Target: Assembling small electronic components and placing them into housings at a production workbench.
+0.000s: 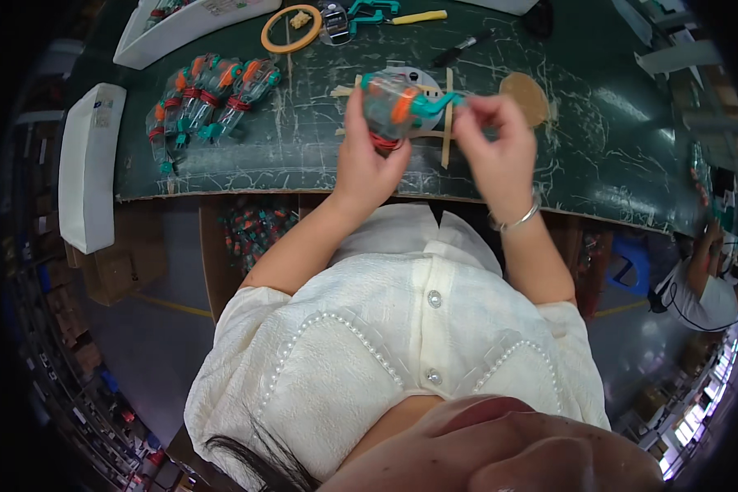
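Note:
Over the front of the green table, my left hand [371,164] grips a hand-crank device [389,107] with a clear plastic body, an orange part and red wire at its lower side. Its teal crank arm [436,105] points right. The fingers of my right hand [500,143] are closed in a pinch at the tip of that crank, slightly blurred. Behind the device lies a white round plate [428,80] with dark slots, partly hidden, among strips of tan tape [448,123].
Several similar clear devices [209,98] lie in a group on the left. White bins [90,164] stand at the left edge and back left. Toward the back are a tape roll [292,29], a yellow-handled tool [418,16] and a black pen [459,49]. A tan disc [525,97] lies right.

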Tool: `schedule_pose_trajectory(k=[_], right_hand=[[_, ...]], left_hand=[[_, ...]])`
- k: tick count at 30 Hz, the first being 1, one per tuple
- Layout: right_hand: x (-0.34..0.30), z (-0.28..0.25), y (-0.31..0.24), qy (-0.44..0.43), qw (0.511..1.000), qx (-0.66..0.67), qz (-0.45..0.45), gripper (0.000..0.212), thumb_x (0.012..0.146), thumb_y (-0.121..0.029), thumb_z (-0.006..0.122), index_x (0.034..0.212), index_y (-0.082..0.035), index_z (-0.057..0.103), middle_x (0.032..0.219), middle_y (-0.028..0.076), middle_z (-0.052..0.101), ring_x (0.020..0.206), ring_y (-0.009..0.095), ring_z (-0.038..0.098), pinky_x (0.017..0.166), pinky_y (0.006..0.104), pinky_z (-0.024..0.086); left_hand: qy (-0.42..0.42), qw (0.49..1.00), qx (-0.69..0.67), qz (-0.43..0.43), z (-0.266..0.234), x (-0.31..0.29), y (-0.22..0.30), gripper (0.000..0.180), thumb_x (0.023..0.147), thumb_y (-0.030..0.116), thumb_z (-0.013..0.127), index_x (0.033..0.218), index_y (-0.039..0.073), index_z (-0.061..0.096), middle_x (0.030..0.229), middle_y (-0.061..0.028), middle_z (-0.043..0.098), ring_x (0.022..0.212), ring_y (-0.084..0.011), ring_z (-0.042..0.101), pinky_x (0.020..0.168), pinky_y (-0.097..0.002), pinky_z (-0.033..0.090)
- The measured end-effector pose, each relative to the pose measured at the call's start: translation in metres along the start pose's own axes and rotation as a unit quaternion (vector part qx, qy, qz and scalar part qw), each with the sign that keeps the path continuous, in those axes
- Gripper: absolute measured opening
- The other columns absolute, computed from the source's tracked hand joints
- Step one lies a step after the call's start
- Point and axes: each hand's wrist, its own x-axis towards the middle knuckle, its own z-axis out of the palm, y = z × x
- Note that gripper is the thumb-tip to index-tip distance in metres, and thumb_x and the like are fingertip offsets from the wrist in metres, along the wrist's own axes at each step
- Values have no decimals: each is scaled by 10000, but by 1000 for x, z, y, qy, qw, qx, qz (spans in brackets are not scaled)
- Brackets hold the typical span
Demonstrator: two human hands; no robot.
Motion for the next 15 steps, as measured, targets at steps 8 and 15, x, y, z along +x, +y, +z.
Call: schedule_pose_trajectory(k=[8, 15], right_hand=[[-14, -9, 2, -154, 979, 136, 20, 286, 838, -41, 689, 1116, -15, 631, 1033, 75, 680, 880, 148, 609, 859, 272, 494], [-26, 0, 32, -160, 974, -39, -154, 580, 796, -140, 704, 1336, -31, 522, 1274, 115, 632, 1135, 255, 602, 1107, 412, 381]], left_hand=[[30, 999, 11, 27, 1, -4, -3, 802, 828, 17, 675, 1485, -39, 219, 1143, -222, 636, 877, -261, 690, 713, -334, 558], [38, 998, -44, -17, 6, 2, 4, 720, 834, 21, 689, 1445, -30, 311, 1163, -197, 627, 959, -238, 664, 804, -321, 544]])
